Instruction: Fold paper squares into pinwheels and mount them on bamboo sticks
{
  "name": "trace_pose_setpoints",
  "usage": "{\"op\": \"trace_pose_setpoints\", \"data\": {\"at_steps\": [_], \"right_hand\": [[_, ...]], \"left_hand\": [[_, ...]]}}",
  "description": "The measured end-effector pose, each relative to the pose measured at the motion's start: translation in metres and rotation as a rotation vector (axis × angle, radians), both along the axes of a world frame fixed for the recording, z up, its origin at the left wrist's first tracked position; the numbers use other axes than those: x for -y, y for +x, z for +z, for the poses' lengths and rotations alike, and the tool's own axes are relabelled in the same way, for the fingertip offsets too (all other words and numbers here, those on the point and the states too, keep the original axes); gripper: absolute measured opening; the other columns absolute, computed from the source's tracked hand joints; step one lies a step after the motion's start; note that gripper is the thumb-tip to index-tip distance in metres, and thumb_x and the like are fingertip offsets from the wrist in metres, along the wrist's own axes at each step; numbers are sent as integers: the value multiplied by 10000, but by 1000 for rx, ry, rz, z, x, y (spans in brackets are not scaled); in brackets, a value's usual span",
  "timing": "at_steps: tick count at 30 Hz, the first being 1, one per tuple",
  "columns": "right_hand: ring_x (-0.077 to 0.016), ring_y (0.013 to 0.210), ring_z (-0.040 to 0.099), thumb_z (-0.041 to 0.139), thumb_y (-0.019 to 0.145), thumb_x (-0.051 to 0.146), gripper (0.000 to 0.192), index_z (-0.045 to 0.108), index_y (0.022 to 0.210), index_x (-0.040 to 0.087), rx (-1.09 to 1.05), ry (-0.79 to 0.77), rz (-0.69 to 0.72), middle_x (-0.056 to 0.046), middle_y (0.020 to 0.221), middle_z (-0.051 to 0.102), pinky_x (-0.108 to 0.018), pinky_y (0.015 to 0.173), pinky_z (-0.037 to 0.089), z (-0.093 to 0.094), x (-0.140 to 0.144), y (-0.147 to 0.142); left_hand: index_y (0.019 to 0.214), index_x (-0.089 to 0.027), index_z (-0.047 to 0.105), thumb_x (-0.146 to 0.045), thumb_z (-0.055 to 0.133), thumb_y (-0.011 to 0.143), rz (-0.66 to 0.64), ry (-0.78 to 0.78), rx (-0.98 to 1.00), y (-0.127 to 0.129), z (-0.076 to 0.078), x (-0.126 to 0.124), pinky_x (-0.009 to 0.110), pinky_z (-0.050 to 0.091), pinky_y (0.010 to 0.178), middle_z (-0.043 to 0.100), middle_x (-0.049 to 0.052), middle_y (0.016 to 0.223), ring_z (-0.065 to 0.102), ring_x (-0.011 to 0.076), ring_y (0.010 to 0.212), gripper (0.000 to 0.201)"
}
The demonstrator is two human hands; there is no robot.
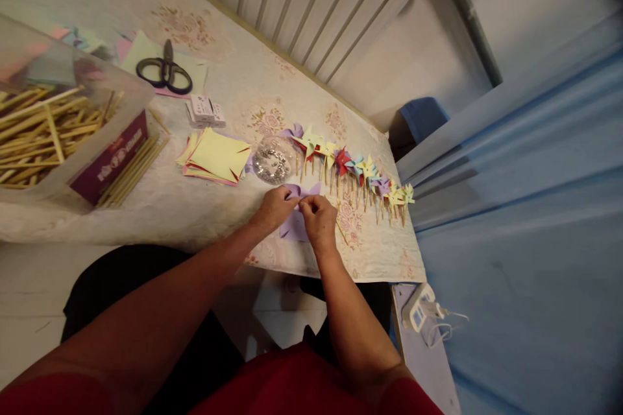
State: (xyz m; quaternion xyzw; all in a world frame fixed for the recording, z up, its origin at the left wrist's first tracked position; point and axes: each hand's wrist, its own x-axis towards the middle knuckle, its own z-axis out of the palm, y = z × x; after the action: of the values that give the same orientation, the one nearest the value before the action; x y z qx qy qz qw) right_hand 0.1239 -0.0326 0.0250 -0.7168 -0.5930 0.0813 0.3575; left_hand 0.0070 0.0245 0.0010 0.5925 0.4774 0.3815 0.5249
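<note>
A sheet of purple paper (293,228) with cut, curling corners lies near the table's front edge. My left hand (276,205) is closed on its left side, the fingertips pinching near the middle. From the right, my right hand (318,217) pinches at the same spot, thumb and forefinger together. Whether a small pin sits between the fingertips cannot be made out. Just beyond my hands stands a clear round tub (273,161) of small shiny metal pins. A thin wooden stick (342,233) lies beside my right hand.
Finished paper pinwheels (367,172) on sticks lie in a row to the right. Leftward are stacked yellow paper squares (219,154), small boxes (206,110), scissors (166,72) and a plastic bin (63,198) of wooden sticks. A power strip (419,311) sits beyond the right table edge.
</note>
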Motion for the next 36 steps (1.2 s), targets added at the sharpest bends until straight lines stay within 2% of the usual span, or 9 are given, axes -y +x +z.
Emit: {"op": "trace_pose_setpoints", "data": {"at_steps": [7, 13, 15, 20, 22, 28, 30, 34, 36], "right_hand": [[-153, 672, 570, 574, 841, 240, 167, 650, 693, 217, 75, -111, 49, 7, 683, 653, -262, 680, 430, 5, -4, 7], [-181, 808, 601, 570, 850, 234, 146, 682, 759, 216, 275, -92, 96, -38, 829, 689, -287, 764, 433, 15, -1, 2], [-176, 780, 599, 574, 835, 245, 145, 678, 741, 212, 189, -74, 72, -33, 802, 687, -284, 757, 442, 10, -2, 1], [-144, 621, 555, 581, 785, 298, 164, 652, 683, 191, -237, -81, -28, 18, 635, 633, -253, 639, 448, -8, -6, 3], [-142, 615, 547, 583, 783, 306, 168, 653, 680, 193, -237, -79, -24, 21, 629, 627, -251, 634, 446, -8, -6, 4], [-179, 797, 587, 577, 830, 274, 153, 675, 727, 216, 135, -10, 149, -33, 793, 666, -297, 797, 442, 5, -2, 6], [-174, 770, 582, 579, 824, 277, 154, 666, 716, 210, 82, 0, 127, -26, 767, 658, -293, 778, 443, 1, -3, 6], [-151, 649, 553, 577, 802, 297, 166, 643, 688, 195, -193, -24, -14, 13, 656, 624, -265, 675, 448, -12, -7, 4], [-150, 642, 550, 572, 803, 301, 171, 640, 686, 196, -201, -33, -24, 17, 649, 621, -263, 667, 448, -12, -7, 3]], "left_hand": [[547, -193, 408, -173, 558, 744, -13, 129, -72, 1, 0, 1, 263, 283, 598, 392, -55, 546, 387, 113, 599, 248], [594, -188, 459, -174, 508, 761, -37, 170, -95, 3, -5, 1, 261, 311, 629, 467, -37, 601, 424, 124, 642, 175], [609, -187, 474, -173, 511, 756, -29, 155, -88, 3, -6, 1, 260, 316, 634, 490, -33, 619, 436, 127, 651, 153], [593, -192, 463, -170, 531, 744, -8, 136, -95, 3, -5, 0, 262, 315, 632, 487, -33, 606, 441, 129, 638, 166], [576, -195, 446, -169, 535, 742, -6, 133, -96, 3, -5, 0, 262, 310, 624, 473, -37, 586, 433, 129, 630, 189], [584, -193, 457, -164, 534, 740, -20, 105, -82, 2, -5, -1, 262, 301, 614, 481, -38, 595, 435, 129, 632, 176], [581, -194, 452, -165, 538, 744, -16, 107, -92, 2, -5, -1, 262, 299, 614, 467, -42, 585, 429, 128, 630, 187], [582, -196, 447, -172, 547, 753, -4, 92, -107, 2, -4, -2, 263, 290, 605, 448, -46, 573, 419, 128, 620, 199], [572, -197, 434, -176, 553, 753, -6, 83, -114, 1, -4, -2, 263, 284, 599, 435, -48, 563, 414, 128, 614, 218]]}}
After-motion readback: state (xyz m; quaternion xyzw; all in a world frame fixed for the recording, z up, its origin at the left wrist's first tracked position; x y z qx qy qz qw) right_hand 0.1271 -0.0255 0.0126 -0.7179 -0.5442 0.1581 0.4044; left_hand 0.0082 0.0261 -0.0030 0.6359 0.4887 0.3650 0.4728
